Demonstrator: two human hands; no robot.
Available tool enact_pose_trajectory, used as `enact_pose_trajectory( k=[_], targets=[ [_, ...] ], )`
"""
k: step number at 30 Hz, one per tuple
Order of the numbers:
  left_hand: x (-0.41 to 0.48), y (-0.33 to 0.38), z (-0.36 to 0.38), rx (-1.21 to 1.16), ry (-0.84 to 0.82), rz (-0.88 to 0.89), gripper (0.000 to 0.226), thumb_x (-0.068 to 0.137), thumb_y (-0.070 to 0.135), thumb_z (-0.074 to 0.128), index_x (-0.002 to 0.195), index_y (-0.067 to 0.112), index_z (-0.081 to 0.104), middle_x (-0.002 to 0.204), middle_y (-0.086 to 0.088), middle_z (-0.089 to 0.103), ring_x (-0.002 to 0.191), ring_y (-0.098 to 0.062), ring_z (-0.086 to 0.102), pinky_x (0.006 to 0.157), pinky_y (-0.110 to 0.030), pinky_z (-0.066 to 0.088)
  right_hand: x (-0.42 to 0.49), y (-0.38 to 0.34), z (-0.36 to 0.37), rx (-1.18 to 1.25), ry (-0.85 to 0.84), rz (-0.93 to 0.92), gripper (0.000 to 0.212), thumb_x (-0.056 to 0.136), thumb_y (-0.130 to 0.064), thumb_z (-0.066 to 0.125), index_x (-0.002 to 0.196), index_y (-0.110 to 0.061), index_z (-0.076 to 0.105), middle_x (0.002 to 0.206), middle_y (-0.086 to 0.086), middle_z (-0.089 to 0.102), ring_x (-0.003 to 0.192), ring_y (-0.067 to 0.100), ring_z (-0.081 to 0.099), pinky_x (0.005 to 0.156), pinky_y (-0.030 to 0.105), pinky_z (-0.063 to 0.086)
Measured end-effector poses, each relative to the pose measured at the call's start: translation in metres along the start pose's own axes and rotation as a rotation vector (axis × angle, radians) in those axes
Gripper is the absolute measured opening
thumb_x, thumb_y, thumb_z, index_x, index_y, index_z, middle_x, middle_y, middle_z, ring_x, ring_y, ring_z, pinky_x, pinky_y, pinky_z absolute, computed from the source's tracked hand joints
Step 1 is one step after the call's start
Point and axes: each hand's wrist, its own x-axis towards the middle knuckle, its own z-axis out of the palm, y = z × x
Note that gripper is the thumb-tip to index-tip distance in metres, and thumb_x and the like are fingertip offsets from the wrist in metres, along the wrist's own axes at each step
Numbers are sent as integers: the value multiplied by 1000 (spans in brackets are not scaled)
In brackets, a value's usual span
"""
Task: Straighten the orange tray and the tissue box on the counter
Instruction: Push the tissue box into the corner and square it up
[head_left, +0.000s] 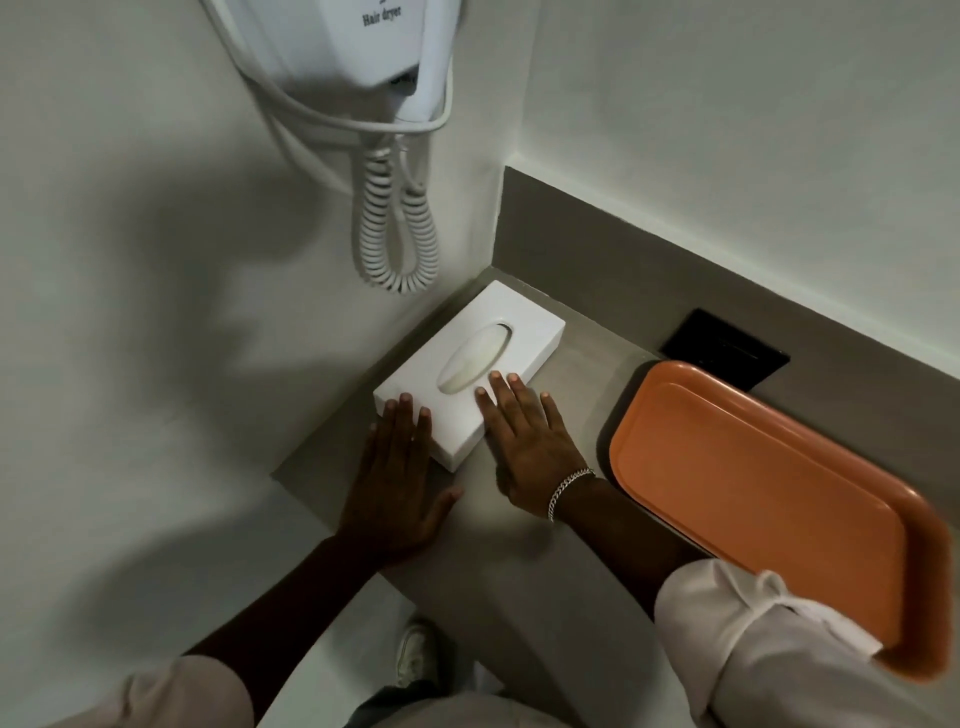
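A white tissue box (498, 317) with an oval slot lies in the counter's left corner, its long side along the left wall. My left hand (397, 478) rests flat with fingers spread on the box's near left corner. My right hand (530, 441), with a silver bracelet at the wrist, lies flat against the box's near right side, fingertips on its top. Neither hand grips anything. An orange tray (753, 488) lies to the right on the counter, apart from the box, and reaches past the counter's front edge.
A white wall hair dryer (395, 47) with a coiled cord (395, 228) hangs above the box. A black socket plate (727, 348) sits on the grey backsplash behind the tray. The grey counter (582, 364) ends at its front edge near my forearms; a shoe (415, 654) shows below.
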Motion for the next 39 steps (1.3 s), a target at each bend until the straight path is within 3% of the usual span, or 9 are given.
enact_pose_trajectory(
  k=[11,34,39],
  targets=[
    [24,-9,7,-12,-93,12,104,84,76,29,151,1,2,162,-23,-4,150,-38,-6,122,-53,9,20,22,-1,15,-22,-28,105,81,-20,63,155,-18,-11,165,11,-16,147,28,-21,119,52,0],
    [92,-27,18,1,-118,-14,110,79,80,35,152,3,4,162,-23,-3,150,-39,-5,120,-61,12,77,68,-8,77,-14,-30,103,81,-14,59,154,-23,-13,165,8,-17,151,29,-14,118,45,5],
    [95,-23,12,0,-182,-54,114,75,80,39,152,7,-3,162,-21,-9,150,-39,-9,121,-59,10,85,64,-22,55,-100,30,102,83,-17,57,154,-25,-15,165,6,-19,151,26,-14,119,46,5]
  ],
)
